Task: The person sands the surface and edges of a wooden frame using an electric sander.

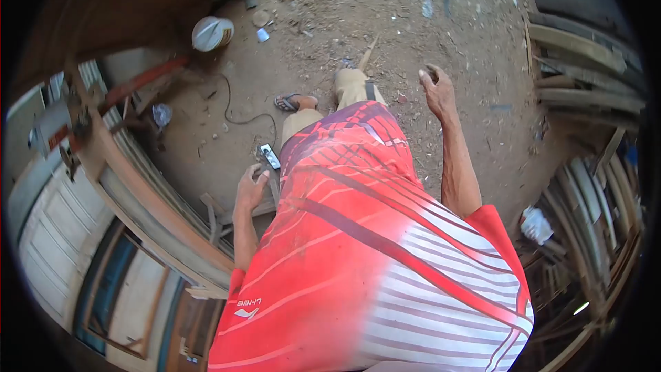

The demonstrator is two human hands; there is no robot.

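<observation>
My left hand (252, 190) hangs beside the red shirt with its fingers loosely bent and apart, holding nothing that I can see. Just beyond its fingertips is a small white and dark oblong device (269, 157), with a black cord (228, 100) running up to it along the ground. On the other side, my right hand (438, 91) is held out over the bare dirt. Its thumb stands away from the lightly curled fingers, and nothing shows in it.
A white bucket (213, 33) stands at the upper left. Wooden frames and panels (138, 179) line the left side. Stacked timber (585, 93) fills the right, with a white plastic bag (536, 226) near it. A pointed wood piece (368, 54) lies by my foot.
</observation>
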